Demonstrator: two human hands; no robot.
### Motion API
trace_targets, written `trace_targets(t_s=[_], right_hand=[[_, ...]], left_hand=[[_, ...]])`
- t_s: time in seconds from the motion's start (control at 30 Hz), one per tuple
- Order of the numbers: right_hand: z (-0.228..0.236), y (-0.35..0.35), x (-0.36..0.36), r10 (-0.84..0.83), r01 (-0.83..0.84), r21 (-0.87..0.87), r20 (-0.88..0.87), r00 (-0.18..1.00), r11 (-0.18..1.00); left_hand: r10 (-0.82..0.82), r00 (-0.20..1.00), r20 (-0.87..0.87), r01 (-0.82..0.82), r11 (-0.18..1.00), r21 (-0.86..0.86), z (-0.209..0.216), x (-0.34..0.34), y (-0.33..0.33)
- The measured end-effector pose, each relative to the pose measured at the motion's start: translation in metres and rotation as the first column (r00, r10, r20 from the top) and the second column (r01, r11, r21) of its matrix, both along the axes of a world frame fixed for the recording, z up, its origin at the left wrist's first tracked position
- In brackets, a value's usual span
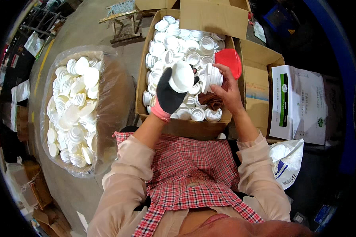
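My left hand [168, 96], in a black glove with a pink cuff, is closed round a round white plastic lid [182, 76] with its wide face turned up. Just to its right, my bare right hand [230, 87] grips a short stack of white plastic lids [211, 78] from the side, thumb in front. Both hands are over a cardboard box [143, 75] filled with loose white lids [171, 42]. A crumpled brown cloth [212, 102] lies on the lids below my right hand. Behind that hand is a red, flat-looking item [230, 62].
On the left stands a plastic-lined carton [101, 89] full of white discs and stacked lids. Open cardboard [261, 73] and a white printed sack [304, 104] are at the right, with a white bag [289, 164] nearer me. A small stool [123, 19] stands far back.
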State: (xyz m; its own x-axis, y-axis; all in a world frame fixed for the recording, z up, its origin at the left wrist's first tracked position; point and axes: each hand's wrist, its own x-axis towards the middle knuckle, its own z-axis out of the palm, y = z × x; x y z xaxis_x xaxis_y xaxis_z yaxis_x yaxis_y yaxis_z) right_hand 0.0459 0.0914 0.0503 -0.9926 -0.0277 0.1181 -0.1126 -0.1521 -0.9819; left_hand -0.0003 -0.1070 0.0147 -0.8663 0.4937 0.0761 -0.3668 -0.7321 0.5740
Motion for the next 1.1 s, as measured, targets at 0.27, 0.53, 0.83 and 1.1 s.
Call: trace_targets(t_s=[0.27, 0.53, 0.83, 1.1], right_hand=[[-0.007, -0.025, 0.006, 0.002, 0.192, 0.459, -0.389, 0.921, 0.867], [0.013, -0.044, 0.01, 0.003, 0.348, 0.559, -0.532, 0.847, 0.752], [0.02, -0.054, 0.007, 0.054, 0.409, 0.642, -0.574, 0.817, 0.648], [0.02, -0.056, 0.007, 0.062, 0.408, 0.644, -0.578, 0.814, 0.647]], left_hand=[[-0.088, 0.822, -0.562, -0.182, 0.895, -0.407, 0.003, 0.006, 0.006], [0.059, 0.986, -0.158, -0.08, 0.988, -0.133, 0.008, 0.013, 0.002], [0.104, 0.862, -0.496, -0.296, 0.898, -0.326, 0.001, 0.009, -0.008], [0.109, 0.903, -0.415, -0.226, 0.943, -0.245, 0.023, 0.018, -0.011]])
